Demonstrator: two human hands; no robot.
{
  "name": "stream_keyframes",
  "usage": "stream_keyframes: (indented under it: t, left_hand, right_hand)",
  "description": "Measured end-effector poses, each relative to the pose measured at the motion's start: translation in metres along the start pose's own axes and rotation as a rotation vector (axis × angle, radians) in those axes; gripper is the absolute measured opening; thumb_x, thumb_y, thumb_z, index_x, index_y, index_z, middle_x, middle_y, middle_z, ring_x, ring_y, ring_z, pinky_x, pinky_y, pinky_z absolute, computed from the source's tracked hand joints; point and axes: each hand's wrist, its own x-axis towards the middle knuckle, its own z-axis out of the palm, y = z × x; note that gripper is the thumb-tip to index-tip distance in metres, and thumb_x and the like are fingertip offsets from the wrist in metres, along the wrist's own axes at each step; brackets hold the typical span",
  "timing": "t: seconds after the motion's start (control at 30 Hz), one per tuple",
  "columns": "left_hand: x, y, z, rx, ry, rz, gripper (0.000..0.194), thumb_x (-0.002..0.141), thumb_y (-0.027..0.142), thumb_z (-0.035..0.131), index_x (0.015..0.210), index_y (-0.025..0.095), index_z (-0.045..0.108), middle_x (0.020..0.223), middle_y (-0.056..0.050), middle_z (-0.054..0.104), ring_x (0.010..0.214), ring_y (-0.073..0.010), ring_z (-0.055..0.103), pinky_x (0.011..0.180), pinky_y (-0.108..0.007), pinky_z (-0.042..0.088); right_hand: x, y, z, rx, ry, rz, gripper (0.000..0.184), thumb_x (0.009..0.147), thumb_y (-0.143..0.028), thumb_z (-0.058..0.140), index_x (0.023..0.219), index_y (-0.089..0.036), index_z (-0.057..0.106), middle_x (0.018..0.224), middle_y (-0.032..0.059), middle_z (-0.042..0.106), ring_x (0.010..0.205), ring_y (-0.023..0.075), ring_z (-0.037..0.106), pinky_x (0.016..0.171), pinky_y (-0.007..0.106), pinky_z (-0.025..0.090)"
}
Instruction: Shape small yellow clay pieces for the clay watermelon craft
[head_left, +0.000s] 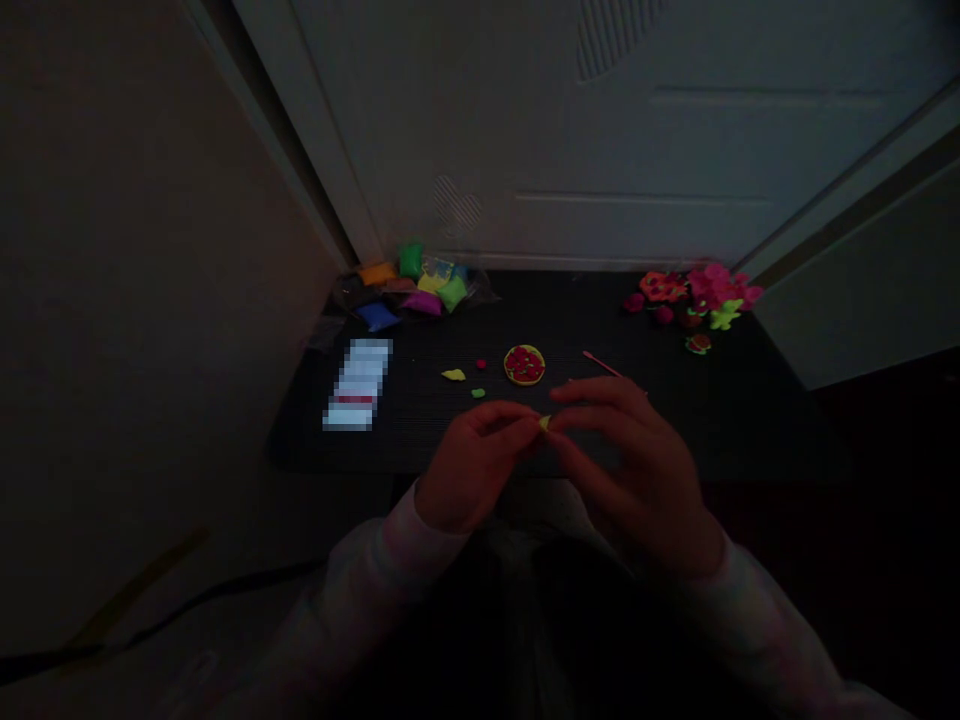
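Observation:
Between my fingertips is a small piece of yellow modelling clay (545, 424). My left hand (480, 460) pinches it from the left with thumb and forefinger. My right hand (637, 460) meets it from the right, thumb and a finger closing on it while another finger is raised. Just beyond my hands lies a round clay pizza (524, 365) with a yellow rim and red and green bits on top. Left of it are a red clay lump (481, 365), a green clay piece (478, 393) and a pointed yellow clay piece (454, 375).
Bags of coloured clay (411, 285) sit at the back left of the dark table (570, 320). A blurred-out bright rectangle (358, 385) lies in front of them. A pink stick tool (602, 363) is near my right hand. Pink and orange clay figures (697, 290) fill the back right.

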Motion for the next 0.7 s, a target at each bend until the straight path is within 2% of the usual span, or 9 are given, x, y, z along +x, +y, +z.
stream_keyframes:
  t: [0.13,0.27,0.4,0.7]
  left_hand:
    - [0.000,0.002,0.000,-0.140,-0.050,-0.042,0.013,0.056,0.018,0.075,0.065,0.015,0.066,0.061,0.002,0.065,0.060,-0.0060,0.058,0.060,-0.017,0.044]
    - [-0.003,0.001,0.001,-0.179,-0.085,-0.083,0.014,0.057,0.020,0.075,0.065,0.015,0.065,0.061,0.002,0.063,0.061,-0.0068,0.057,0.061,-0.018,0.045]
    - [-0.006,0.000,0.005,-0.153,-0.063,-0.100,0.016,0.056,0.021,0.075,0.065,0.016,0.063,0.063,0.003,0.061,0.062,-0.0080,0.055,0.063,-0.021,0.045]
    - [-0.006,-0.002,0.006,-0.108,-0.022,-0.076,0.021,0.050,0.025,0.078,0.058,0.017,0.060,0.059,0.004,0.057,0.058,-0.0082,0.052,0.060,-0.022,0.044]
  right_hand:
    - [-0.004,0.000,-0.001,0.112,0.052,0.051,0.018,0.075,-0.017,0.059,0.092,-0.022,0.055,0.098,0.0046,0.059,0.096,0.0189,0.054,0.085,0.038,0.043]
    - [-0.006,-0.002,0.002,0.153,0.082,0.107,0.020,0.074,-0.018,0.060,0.093,-0.023,0.056,0.098,0.0035,0.059,0.095,0.0192,0.055,0.085,0.038,0.043]
    - [-0.006,-0.005,0.006,0.173,0.062,0.122,0.021,0.074,-0.018,0.060,0.094,-0.024,0.058,0.096,0.0031,0.059,0.094,0.0187,0.055,0.083,0.036,0.044]
    - [-0.009,-0.008,0.016,0.411,0.111,0.254,0.018,0.073,-0.014,0.061,0.087,-0.025,0.060,0.093,0.0003,0.059,0.091,0.0146,0.055,0.084,0.031,0.044]
